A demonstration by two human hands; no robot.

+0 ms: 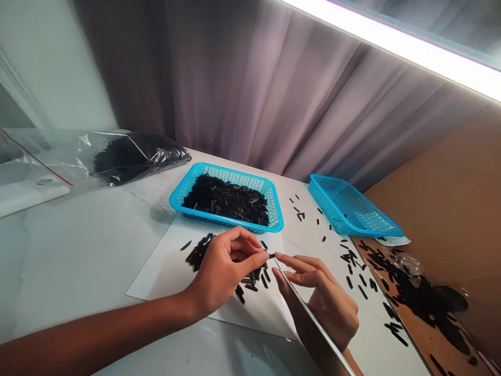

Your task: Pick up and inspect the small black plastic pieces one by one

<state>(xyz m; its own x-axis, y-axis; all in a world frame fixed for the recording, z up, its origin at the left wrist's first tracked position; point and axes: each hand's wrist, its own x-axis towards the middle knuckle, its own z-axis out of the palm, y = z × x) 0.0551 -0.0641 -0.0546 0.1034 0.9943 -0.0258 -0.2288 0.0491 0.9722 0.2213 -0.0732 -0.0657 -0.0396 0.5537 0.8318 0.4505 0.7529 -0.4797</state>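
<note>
The right hand (331, 303), fingers gently bent, grasps a thin, straight, pale tool (321, 328) slanting to the near right. The left hand (229, 263), half curled, pinches a small black strip (272, 256) above a white sheet (162, 271); the strip's long axis runs left to right, its right end at a right-hand fingertip. Beyond stands a blue perforated basket (277, 220) of rough, slender black pieces (227, 198); far left lies a glossy transparent bag (135, 156).

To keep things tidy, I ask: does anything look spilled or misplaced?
Yes: black pieces lie scattered on the white table beside the right blue basket; this looks odd because others sit heaped in the left basket.
</note>
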